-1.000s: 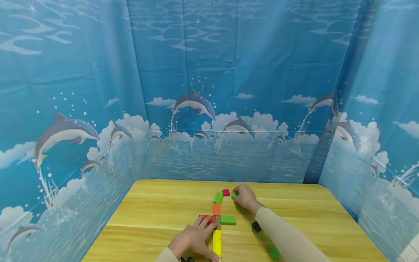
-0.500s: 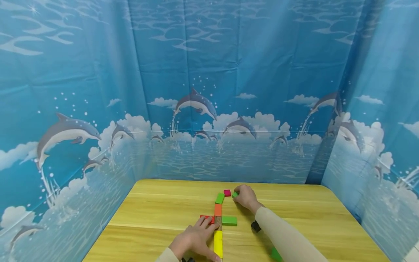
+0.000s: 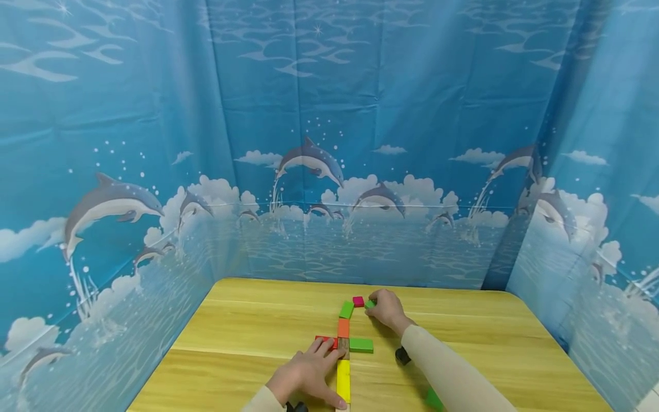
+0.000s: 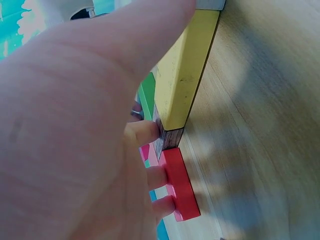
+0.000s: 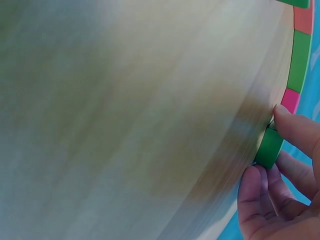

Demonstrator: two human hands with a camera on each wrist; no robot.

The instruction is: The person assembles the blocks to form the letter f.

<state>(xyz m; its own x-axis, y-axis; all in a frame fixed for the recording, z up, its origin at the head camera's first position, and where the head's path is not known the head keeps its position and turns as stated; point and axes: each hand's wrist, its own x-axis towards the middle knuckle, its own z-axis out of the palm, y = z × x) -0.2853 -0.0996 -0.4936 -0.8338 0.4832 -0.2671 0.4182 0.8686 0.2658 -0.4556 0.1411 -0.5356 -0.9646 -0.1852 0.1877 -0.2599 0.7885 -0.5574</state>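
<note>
My right hand point(image 3: 387, 309) pinches a small green block point(image 5: 270, 147) between thumb and fingers, low at the table, beside a pink block point(image 3: 358, 301). My left hand point(image 3: 309, 375) lies spread over the lower part of a line of blocks. Its index finger touches a dark brown block point(image 4: 171, 139), and other fingertips rest against a red block point(image 4: 181, 185). The left thumb reaches the near end of a yellow block point(image 3: 343, 380), at a pale block point(image 4: 210, 4). Beyond the brown block come an orange block point(image 3: 343, 328) and a slanted green block point(image 3: 346, 310).
Another green block point(image 3: 361, 345) extends rightward from the brown one. A loose green block point(image 3: 433, 399) lies partly hidden by the right sleeve point(image 3: 453, 366). The wooden table point(image 3: 231, 326) is backed by a blue dolphin-print curtain point(image 3: 329, 246).
The head view has shifted slightly. Both hands keep their places, and the right one still pinches the small green block.
</note>
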